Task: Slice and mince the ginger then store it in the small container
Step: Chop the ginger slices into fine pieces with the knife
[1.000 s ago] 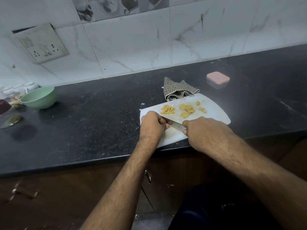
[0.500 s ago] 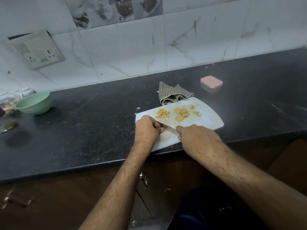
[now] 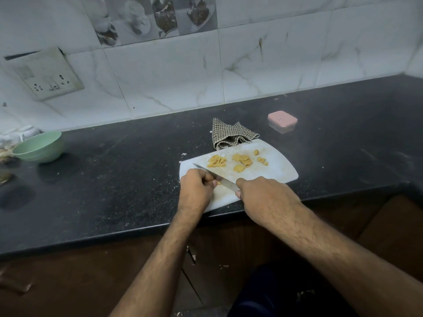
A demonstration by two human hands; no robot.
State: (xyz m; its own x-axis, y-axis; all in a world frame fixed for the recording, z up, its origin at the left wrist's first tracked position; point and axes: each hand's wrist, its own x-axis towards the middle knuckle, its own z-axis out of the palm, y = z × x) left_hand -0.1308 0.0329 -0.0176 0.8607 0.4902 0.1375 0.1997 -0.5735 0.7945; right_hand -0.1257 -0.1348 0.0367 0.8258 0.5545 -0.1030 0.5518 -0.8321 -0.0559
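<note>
A white cutting board (image 3: pixel 278 168) lies at the counter's front edge. On it are round ginger slices (image 3: pixel 242 160) and a small pile of thin ginger strips (image 3: pixel 216 161). My right hand (image 3: pixel 263 197) grips the knife (image 3: pixel 225 181) by its handle, and the blade runs left across the board. My left hand (image 3: pixel 198 186) has its fingers curled over a small ginger piece (image 3: pixel 219 183) against the blade; most of that piece is hidden. The small container with a pink lid (image 3: pixel 282 121) stands closed, behind and to the right of the board.
A checked cloth (image 3: pixel 231 137) is bunched at the board's far edge. A green bowl (image 3: pixel 39 146) sits at the far left of the black counter (image 3: pixel 114 175), with white cups behind it. A socket plate (image 3: pixel 45 74) is on the tiled wall.
The knife tip now shows beyond my left hand, pointing left. Both hands stay at the board's near end. The camera view has shifted slightly.
</note>
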